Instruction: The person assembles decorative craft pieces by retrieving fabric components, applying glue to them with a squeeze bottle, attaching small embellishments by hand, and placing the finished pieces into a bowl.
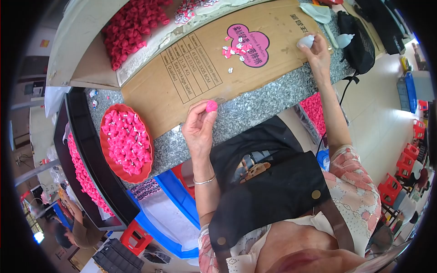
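Between thumb and fingertips, my left hand (199,127) pinches a small round pink piece (211,106) just above the front edge of the cardboard. My right hand (318,53), farther off at the right end of the cardboard, is closed on a small white squeeze bulb (306,42). A similar white bulb with a pointed tip (345,40) lies just right of that hand. Several tiny pink and white pieces (237,49) lie on the printed pink flower of the cardboard sheet (154,95), between my two hands.
An orange-red scalloped bowl (105,154) full of pink pieces stands at the left of the speckled stone counter (255,102). Pink pieces (132,32) fill a bin at the back. A black bag (359,45) lies at the right. Blue crates (182,195) stand below. A person (75,232) is at lower left.
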A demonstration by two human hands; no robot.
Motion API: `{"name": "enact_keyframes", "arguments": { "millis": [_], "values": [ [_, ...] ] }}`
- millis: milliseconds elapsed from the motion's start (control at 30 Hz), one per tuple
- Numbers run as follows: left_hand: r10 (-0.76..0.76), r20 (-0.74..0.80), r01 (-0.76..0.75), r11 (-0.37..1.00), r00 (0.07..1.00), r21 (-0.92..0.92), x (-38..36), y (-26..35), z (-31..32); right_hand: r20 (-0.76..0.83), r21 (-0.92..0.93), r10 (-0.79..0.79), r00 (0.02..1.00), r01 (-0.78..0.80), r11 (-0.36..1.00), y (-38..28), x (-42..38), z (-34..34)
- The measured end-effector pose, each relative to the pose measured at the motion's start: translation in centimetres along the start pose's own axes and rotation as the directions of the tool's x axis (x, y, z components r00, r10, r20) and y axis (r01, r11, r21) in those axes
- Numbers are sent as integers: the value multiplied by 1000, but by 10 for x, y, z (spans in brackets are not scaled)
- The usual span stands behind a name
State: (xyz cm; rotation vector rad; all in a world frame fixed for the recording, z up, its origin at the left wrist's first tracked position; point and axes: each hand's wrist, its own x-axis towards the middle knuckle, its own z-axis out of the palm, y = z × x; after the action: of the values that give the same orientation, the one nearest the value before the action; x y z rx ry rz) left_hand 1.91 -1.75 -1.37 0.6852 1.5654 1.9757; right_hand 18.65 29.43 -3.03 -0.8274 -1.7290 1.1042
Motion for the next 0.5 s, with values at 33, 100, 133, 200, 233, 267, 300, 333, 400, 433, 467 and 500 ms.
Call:
{"name": "enact_keyframes", "arguments": {
  "millis": [33, 100, 133, 200, 233, 267, 300, 333, 400, 433, 467, 500],
  "values": [
    [6, -2, -6, 1000, 1000, 6, 1, -1, -1, -104, -131, -77, 992, 63, 989, -3, -7, -1],
    [15, -10, -15, 1000, 1000, 5, 2, -2, -3, -258, -399, -268, 928, 150, 905, -16, -28, -3],
    [15, -12, -15, 1000, 1000, -1, 1, -1, -4, -216, -393, -330, 919, 228, 891, -25, -40, 2],
    [11, -7, -11, 1000, 1000, -2, 0, -1, -5, 215, -301, -415, 884, 465, 833, -46, -54, 23],
    [10, 3, -10, 1000, 1000, 3, 1, -1, -5, 345, -240, -481, 806, 571, 785, -58, -53, 40],
    [15, 11, -15, 1000, 1000, 7, 2, 0, -5, 463, -162, -541, 702, 667, 727, -68, -51, 57],
    [14, 8, -14, 1000, 1000, 7, 2, 2, -5, 520, -122, -554, 650, 698, 705, -67, -47, 74],
    [15, 0, -15, 1000, 1000, 6, 2, 5, -4, 574, -76, -566, 591, 727, 682, -63, -41, 90],
    [16, -16, -16, 1000, 1000, 2, -2, 8, -6, 674, -58, -537, 507, 761, 646, -56, -28, 111],
    [16, -23, -16, 1000, 1000, 0, -4, 8, -8, 721, -45, -518, 460, 777, 628, -54, -23, 119],
    [15, -30, -15, 1000, 999, -3, -6, 8, -10, 745, -41, -501, 440, 780, 624, -55, -19, 122],
    [9, -32, -10, 1000, 999, -15, -8, 8, -11, 769, -36, -484, 418, 783, 620, -58, -15, 125]
  ]
}}
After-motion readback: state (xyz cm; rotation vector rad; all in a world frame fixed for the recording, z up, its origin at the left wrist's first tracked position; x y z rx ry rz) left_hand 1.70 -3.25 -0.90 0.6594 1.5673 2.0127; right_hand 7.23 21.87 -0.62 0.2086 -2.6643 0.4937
